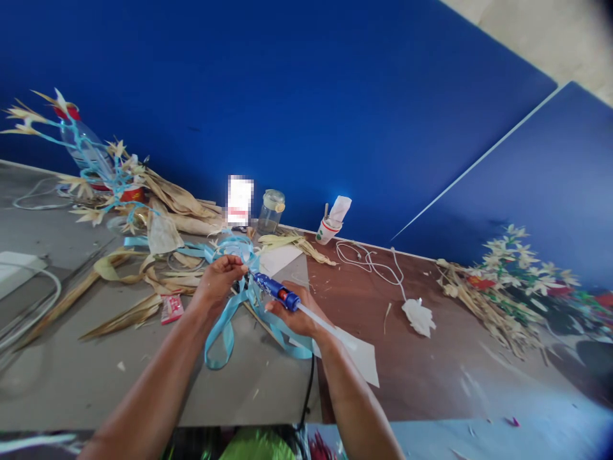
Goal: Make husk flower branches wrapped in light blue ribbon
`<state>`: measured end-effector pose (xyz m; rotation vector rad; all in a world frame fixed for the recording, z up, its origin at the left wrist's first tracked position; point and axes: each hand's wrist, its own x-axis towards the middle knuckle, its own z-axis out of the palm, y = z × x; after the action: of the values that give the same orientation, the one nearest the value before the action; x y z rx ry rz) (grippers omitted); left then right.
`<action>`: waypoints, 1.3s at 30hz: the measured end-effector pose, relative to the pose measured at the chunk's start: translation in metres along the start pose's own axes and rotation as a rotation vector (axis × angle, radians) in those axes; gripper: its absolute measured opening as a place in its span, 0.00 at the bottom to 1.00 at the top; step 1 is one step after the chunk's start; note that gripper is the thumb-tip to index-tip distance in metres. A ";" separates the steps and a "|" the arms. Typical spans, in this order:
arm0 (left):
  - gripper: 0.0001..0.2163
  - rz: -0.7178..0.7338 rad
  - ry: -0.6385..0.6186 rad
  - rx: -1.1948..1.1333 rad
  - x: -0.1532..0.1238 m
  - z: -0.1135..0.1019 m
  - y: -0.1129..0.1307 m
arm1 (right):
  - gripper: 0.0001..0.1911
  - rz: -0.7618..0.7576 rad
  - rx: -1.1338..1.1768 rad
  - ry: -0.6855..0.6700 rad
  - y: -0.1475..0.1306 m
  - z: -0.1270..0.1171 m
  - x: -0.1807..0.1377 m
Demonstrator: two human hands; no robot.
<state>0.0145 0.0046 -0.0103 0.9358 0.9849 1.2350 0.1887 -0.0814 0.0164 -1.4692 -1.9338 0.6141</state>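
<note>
My right hand (294,316) grips a blue hot glue gun (275,291) with a white glue stick (320,324) sticking out of its back. The gun's nozzle points left toward my left hand (221,276). That hand is closed in a pinch on light blue ribbon (225,332), which loops and trails down across the table in front of me. More coiled blue ribbon (238,246) lies just behind the left hand. A black cord (309,390) runs from the glue gun toward the table's near edge.
Dried corn husks (167,198) and husk flowers pile up at the back left beside a plastic bottle (86,150). A glass jar (271,211), a paper cup (328,230), a white cable (368,262), white paper (359,354) and a flower arrangement (507,281) sit further right. A blue wall stands behind.
</note>
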 end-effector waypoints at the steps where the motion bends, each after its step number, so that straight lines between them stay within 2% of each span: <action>1: 0.15 0.002 -0.001 0.001 0.000 0.000 0.000 | 0.19 0.004 -0.005 0.000 -0.001 0.000 0.000; 11: 0.14 0.015 -0.006 0.030 -0.002 0.002 0.001 | 0.19 -0.001 -0.012 0.022 -0.002 0.000 0.000; 17: 0.14 0.008 -0.010 0.029 -0.002 0.001 0.003 | 0.21 0.047 -0.033 -0.019 -0.002 -0.001 0.000; 39: 0.14 0.018 0.013 0.017 -0.003 0.000 0.006 | 0.17 0.027 -0.026 0.000 -0.002 -0.001 -0.001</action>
<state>0.0130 0.0020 -0.0045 0.9521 1.0007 1.2509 0.1886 -0.0827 0.0178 -1.5131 -1.9318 0.6029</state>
